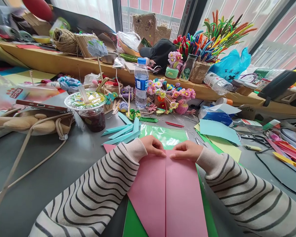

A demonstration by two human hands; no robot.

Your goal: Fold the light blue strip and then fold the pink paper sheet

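A large pink sheet of paper (182, 194) lies in front of me, with two flaps meeting along a line down its middle. My left hand (153, 146) is closed on its top edge, just left of that line. On the other side of the line, my right hand (186, 150) pinches the same top edge, thumb and fingers together. Both wrists come out of striped sleeves. Beneath the pink paper, green paper (133, 219) shows at both sides. Just beyond my hands lies a clear plastic sleeve with green in it (166, 135).
Folded light-blue paper strips (124, 131) lie left of my hands, near a lidded drink cup (91, 112). A water bottle (141, 84) stands behind. To the right are a light-blue sheet (219, 131), scissors (255, 138) and a black cable (273, 172). A crowded wooden shelf (88, 67) runs along the back.
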